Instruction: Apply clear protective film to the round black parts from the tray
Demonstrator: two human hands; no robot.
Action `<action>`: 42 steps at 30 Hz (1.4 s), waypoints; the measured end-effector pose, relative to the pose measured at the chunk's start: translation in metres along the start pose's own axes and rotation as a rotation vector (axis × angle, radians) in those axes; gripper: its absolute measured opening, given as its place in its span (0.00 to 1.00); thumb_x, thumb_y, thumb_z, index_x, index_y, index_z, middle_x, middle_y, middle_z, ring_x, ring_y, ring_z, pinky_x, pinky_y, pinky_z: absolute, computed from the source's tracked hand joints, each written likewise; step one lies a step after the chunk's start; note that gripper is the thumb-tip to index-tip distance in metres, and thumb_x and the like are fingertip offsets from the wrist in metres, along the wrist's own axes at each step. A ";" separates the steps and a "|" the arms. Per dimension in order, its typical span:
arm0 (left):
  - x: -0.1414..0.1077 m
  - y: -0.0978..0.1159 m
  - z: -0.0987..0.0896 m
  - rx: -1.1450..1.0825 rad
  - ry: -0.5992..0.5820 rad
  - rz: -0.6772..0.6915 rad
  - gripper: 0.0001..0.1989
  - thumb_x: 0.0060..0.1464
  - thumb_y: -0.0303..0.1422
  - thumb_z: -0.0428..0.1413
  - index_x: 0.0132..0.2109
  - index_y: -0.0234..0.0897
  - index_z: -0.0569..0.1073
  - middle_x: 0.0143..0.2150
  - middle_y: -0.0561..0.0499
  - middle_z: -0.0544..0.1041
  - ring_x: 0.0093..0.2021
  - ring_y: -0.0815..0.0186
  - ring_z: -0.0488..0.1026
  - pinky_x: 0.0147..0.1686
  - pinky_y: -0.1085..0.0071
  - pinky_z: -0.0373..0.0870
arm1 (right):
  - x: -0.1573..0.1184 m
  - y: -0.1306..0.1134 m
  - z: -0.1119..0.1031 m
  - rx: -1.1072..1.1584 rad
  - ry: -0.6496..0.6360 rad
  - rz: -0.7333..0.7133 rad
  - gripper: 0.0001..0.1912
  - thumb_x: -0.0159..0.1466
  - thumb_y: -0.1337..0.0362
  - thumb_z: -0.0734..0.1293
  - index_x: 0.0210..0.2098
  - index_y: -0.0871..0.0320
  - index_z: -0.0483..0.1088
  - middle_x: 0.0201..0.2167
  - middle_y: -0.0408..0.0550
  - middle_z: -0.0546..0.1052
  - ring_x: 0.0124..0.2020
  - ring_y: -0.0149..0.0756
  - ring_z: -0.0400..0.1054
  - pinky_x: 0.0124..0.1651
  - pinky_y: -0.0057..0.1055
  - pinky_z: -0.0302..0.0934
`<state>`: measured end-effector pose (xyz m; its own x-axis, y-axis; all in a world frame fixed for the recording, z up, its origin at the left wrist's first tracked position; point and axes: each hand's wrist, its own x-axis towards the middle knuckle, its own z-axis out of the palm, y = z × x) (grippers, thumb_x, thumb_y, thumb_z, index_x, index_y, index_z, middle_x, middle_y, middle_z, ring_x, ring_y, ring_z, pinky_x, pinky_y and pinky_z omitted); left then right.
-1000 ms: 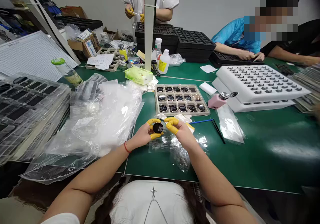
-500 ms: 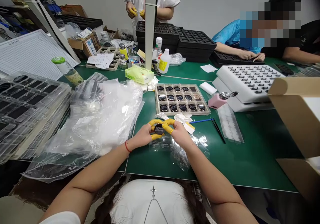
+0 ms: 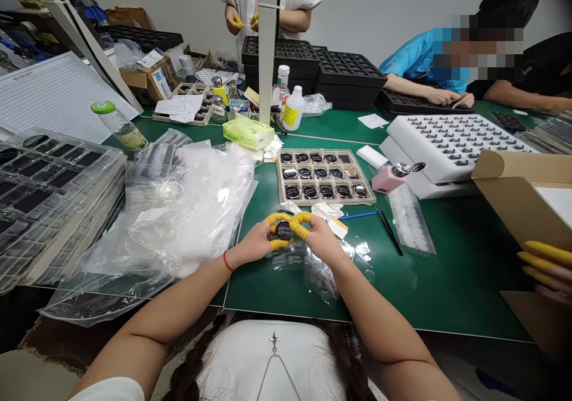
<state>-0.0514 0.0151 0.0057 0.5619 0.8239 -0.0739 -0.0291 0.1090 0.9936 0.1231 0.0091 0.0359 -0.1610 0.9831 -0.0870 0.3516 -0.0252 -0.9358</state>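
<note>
My left hand [image 3: 267, 234], in yellow finger cots, grips a round black watch head [image 3: 284, 230] by its left rim and underside. White print shows on its face, which is tilted up toward me. The yellow-tipped thumb and forefinger of my right hand [image 3: 308, 225] pinch together at its upper right edge. Under both hands lie clear film sheets [image 3: 288, 261] with small white print, and crumpled clear film [image 3: 328, 282]. Just beyond, a clear compartment tray [image 3: 281, 195] holds several similar round watch heads, one with a rose-gold rim.
Right of my hands lie black tweezers [image 3: 389, 233], a blue stick [image 3: 360, 215] and a pink pump bottle [image 3: 388, 179]. Plastic bags [image 3: 201, 210] and stacked trays [image 3: 102, 192] fill the left. A co-worker's yellow-tipped hand [image 3: 547, 264] is beside a cardboard box [image 3: 504, 180].
A co-worker's yellow-tipped hand has come into view at the right edge, and the cardboard box there has shifted slightly left. My hands and the watch head are nearly still.
</note>
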 end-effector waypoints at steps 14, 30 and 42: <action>0.000 0.002 0.001 -0.029 0.001 -0.019 0.25 0.47 0.30 0.62 0.52 0.39 0.63 0.41 0.49 0.76 0.41 0.63 0.76 0.47 0.63 0.71 | -0.001 0.007 0.002 -0.063 0.019 -0.011 0.07 0.57 0.59 0.63 0.28 0.57 0.68 0.34 0.46 0.74 0.40 0.40 0.67 0.44 0.36 0.60; 0.001 0.002 0.001 -0.036 0.028 -0.038 0.25 0.47 0.31 0.62 0.51 0.40 0.63 0.41 0.49 0.76 0.42 0.62 0.76 0.46 0.63 0.71 | 0.000 0.004 -0.008 -0.246 0.123 -0.161 0.08 0.58 0.60 0.63 0.33 0.56 0.70 0.35 0.48 0.75 0.40 0.41 0.67 0.45 0.39 0.60; -0.003 0.007 -0.004 -0.223 0.011 -0.089 0.29 0.43 0.31 0.65 0.51 0.40 0.61 0.37 0.52 0.76 0.40 0.63 0.77 0.45 0.64 0.71 | -0.017 0.084 -0.082 -1.002 0.257 0.122 0.15 0.57 0.64 0.67 0.43 0.63 0.69 0.39 0.61 0.72 0.41 0.49 0.66 0.39 0.38 0.58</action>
<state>-0.0563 0.0152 0.0128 0.5612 0.8115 -0.1626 -0.1623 0.3006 0.9398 0.2313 0.0051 -0.0128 0.0870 0.9959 0.0233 0.9759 -0.0805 -0.2027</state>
